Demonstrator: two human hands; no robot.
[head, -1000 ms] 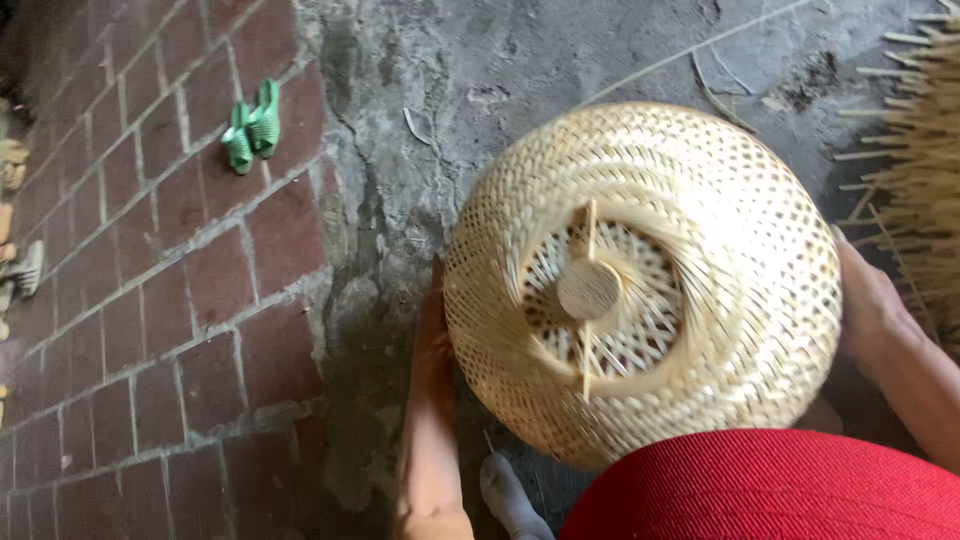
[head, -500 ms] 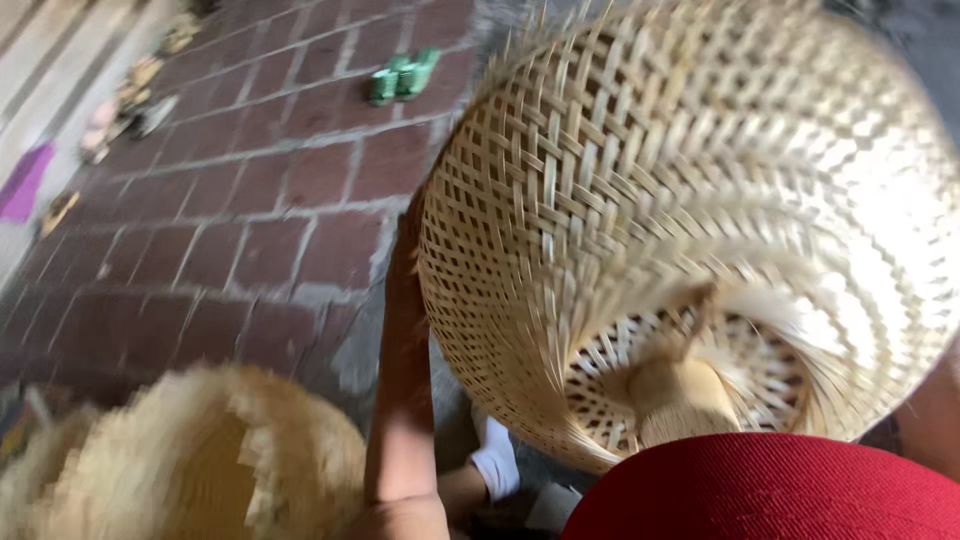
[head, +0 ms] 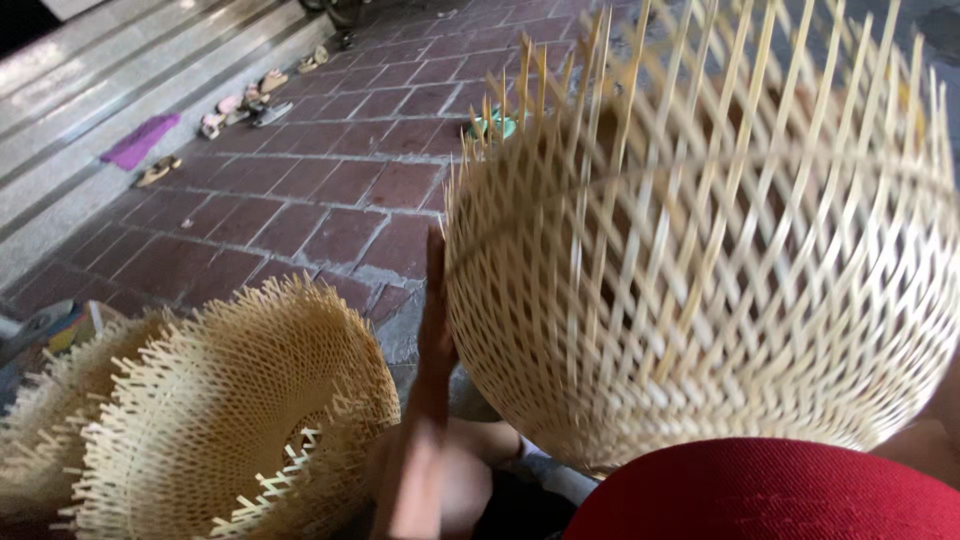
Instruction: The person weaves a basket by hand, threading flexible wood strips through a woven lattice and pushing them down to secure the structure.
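At about nine o'clock, on the pale steps, a purple mat lies flat, and a row of sandals sits just beyond it at ten o'clock, where the steps meet the red brick floor. Low at seven to eight o'clock, a stack of unfinished woven bamboo pieces rests tilted, loose strip ends sticking out all round the rims.

Just right of the stack, near six o'clock, the left hand rises edge-on with its fingers straight and flat, pressed against the left wall of the large bamboo basket. It is not curled round anything; it props the basket from the side.

The basket fills the view from the centre to three o'clock, held up off the floor and tipped so that its open weave faces the camera, with uncut strip ends pointing up toward twelve o'clock. A green pair of sandals shows on the bricks just past its upper left edge, at eleven o'clock.

At five o'clock a red fabric covers the bottom edge below the basket. The right hand is hidden behind the basket at four o'clock, so I cannot tell its state.
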